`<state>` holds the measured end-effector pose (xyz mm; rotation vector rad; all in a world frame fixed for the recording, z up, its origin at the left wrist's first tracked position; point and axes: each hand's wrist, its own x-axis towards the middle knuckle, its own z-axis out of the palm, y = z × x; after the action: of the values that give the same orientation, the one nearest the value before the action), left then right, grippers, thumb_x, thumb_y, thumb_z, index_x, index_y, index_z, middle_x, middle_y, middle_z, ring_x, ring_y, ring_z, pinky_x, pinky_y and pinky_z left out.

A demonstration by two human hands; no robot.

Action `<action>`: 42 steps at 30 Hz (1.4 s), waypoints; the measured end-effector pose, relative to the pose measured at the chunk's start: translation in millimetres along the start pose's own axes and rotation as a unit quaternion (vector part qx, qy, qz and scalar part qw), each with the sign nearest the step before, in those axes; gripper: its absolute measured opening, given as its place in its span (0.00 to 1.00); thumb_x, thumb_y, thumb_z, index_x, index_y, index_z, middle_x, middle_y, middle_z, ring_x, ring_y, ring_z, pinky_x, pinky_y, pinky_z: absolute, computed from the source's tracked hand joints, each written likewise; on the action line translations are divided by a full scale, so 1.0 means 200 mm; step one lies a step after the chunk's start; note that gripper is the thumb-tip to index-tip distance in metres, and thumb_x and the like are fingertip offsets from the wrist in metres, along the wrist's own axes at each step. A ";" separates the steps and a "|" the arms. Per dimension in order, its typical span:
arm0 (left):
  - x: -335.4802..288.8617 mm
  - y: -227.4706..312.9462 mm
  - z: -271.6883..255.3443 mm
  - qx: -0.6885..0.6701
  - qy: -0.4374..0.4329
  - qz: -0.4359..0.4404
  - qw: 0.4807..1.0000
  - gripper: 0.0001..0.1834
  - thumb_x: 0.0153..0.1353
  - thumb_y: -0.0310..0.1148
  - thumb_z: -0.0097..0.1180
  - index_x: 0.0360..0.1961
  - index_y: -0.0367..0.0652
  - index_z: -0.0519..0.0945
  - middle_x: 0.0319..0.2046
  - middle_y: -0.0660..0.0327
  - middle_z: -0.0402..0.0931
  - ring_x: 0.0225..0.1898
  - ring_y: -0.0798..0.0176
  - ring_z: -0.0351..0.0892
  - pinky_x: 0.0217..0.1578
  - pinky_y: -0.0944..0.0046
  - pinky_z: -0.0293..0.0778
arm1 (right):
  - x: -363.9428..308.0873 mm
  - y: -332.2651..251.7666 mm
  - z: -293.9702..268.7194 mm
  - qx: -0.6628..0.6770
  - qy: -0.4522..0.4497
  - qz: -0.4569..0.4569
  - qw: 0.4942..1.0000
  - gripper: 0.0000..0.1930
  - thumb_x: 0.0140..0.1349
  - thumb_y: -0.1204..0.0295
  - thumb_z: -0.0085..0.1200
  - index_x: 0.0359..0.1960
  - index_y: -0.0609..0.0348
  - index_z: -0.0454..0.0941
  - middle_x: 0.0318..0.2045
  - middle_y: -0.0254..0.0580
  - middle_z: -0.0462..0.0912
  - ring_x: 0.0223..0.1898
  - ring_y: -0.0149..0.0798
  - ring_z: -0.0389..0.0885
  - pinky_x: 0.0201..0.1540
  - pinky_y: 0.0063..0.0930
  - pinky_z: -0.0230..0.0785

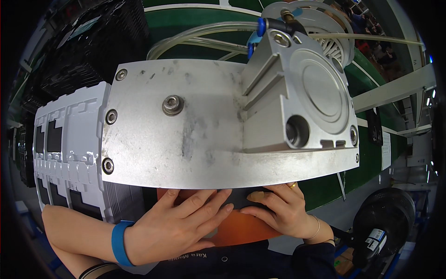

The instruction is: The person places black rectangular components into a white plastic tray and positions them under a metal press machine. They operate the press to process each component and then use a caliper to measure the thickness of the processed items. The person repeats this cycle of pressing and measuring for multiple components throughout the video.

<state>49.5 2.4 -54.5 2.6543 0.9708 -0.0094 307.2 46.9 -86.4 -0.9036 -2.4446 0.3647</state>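
My left hand, with a blue wristband, lies palm down below the front edge of a silver metal plate. Its fingers are stretched and spread, and some fingertips meet the plate's edge. My right hand is opposite, fingers bent but apart; a tan cover sits on one fingertip, and other fingertips go out of sight under the plate. Between the hands lies a dark flat piece, partly hidden by the plate, over an orange surface. Neither hand visibly grips anything.
A silver pneumatic cylinder stands on the plate, fed by clear hoses. White plastic trays with dark pieces are stacked at left, black crates behind. A white reel stands beyond, a black round object at right.
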 end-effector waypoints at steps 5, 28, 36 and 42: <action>0.00 0.00 0.00 -0.005 -0.005 -0.003 1.000 0.40 0.56 0.60 0.59 0.65 0.49 0.70 0.69 0.54 0.62 0.69 0.51 0.61 0.62 0.41 0.62 | 0.01 0.00 0.00 0.010 -0.001 0.005 1.000 0.17 0.40 0.61 0.76 0.30 0.53 0.84 0.37 0.40 0.82 0.37 0.41 0.79 0.40 0.30 0.70; -0.01 0.01 0.02 -0.052 0.161 0.086 0.982 0.26 0.58 0.46 0.64 0.54 0.45 0.78 0.55 0.56 0.75 0.54 0.53 0.76 0.50 0.55 0.70 | -0.01 -0.06 -0.10 0.248 -0.045 0.172 0.952 0.19 0.48 0.81 0.69 0.40 0.60 0.72 0.44 0.43 0.76 0.47 0.42 0.78 0.48 0.32 0.72; -0.01 0.04 -0.01 -0.050 0.173 0.076 0.981 0.20 0.53 0.37 0.68 0.47 0.45 0.81 0.48 0.60 0.77 0.43 0.56 0.76 0.38 0.59 0.69 | -0.06 0.15 -0.19 0.545 -0.074 0.410 0.728 0.16 0.53 0.81 0.68 0.33 0.54 0.70 0.33 0.36 0.86 0.29 0.28 0.85 0.26 0.18 0.76; -0.01 0.09 -0.01 -0.038 0.184 0.089 0.978 0.12 0.55 0.37 0.67 0.38 0.45 0.82 0.41 0.63 0.78 0.39 0.61 0.75 0.35 0.62 0.67 | -0.11 0.18 -0.18 0.614 -0.059 0.399 0.678 0.15 0.57 0.77 0.67 0.34 0.52 0.69 0.36 0.43 0.87 0.35 0.30 0.87 0.31 0.24 0.80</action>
<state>59.3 -10.8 -46.3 2.7132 0.8090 0.5673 359.4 61.3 -79.1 -1.1356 -1.1044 2.0586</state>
